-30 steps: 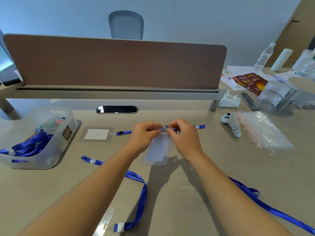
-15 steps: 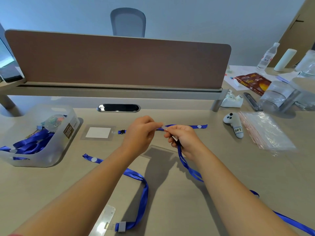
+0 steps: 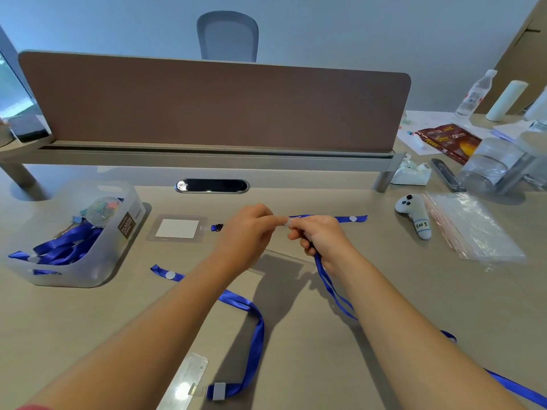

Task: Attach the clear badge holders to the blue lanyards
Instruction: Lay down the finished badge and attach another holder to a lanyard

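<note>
Both hands met above the table (image 3: 296,365), raised so the small clip end could be worked w/ fingertips. Left hand (image 3: 247,232) pinched a pale tab (prob. the clasp); right hand (image 3: 321,239) was closed on the blue lanyard (image 3: 331,288), which drooped beneath. A clear badge holder (image 3: 281,261) lay flat below them, unattached.

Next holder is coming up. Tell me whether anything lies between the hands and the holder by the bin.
Nothing visible does. The holder lies flat beside the bin, with bare desk between it and the left hand. Both hands pinch a lanyard, so they are occupied.
</note>
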Motion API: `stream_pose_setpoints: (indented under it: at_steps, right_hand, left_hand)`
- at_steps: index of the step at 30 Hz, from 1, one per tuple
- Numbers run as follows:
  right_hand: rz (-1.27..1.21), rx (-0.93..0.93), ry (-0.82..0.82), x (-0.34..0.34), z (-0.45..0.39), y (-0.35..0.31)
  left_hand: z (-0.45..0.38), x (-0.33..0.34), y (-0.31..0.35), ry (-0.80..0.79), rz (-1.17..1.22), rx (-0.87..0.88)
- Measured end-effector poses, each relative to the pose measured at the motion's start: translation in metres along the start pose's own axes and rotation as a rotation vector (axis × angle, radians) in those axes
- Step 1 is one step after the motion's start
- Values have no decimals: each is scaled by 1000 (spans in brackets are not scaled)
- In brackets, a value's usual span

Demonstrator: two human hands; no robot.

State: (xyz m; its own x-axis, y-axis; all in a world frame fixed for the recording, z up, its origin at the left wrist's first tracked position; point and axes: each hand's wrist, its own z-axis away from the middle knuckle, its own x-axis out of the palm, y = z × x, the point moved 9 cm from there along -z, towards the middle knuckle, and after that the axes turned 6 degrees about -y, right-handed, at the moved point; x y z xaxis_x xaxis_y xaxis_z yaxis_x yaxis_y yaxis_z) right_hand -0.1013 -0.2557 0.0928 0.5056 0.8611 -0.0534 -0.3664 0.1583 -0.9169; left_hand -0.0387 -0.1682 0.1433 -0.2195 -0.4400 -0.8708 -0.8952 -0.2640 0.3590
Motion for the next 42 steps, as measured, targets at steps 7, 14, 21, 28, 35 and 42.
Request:
stream_pose_setpoints:
  at_steps: [7,14,21,28,35,42]
  right_hand:
    - [104,-64,-7,2,-5,-8]
    - [196,-111,-48,6,-1,-12]
    - [252,-184,-65,10,-1,-18]
    - [323,-233,-23,12,-4,-23]
    - [324,-252,13,13,-4,-24]
    - [400,-355,83,14,-2,-36]
  left_hand:
    - [-1,17,-24,-101,704,-350]
    - [0,25,-34,-132,868,-515]
    - [-1,26,-39,-173,822,-570]
    - [-7,23,-40,-222,786,-559]
    - [-13,19,-39,-186,698,-493]
    - [-14,16,-42,-106,813,-513]
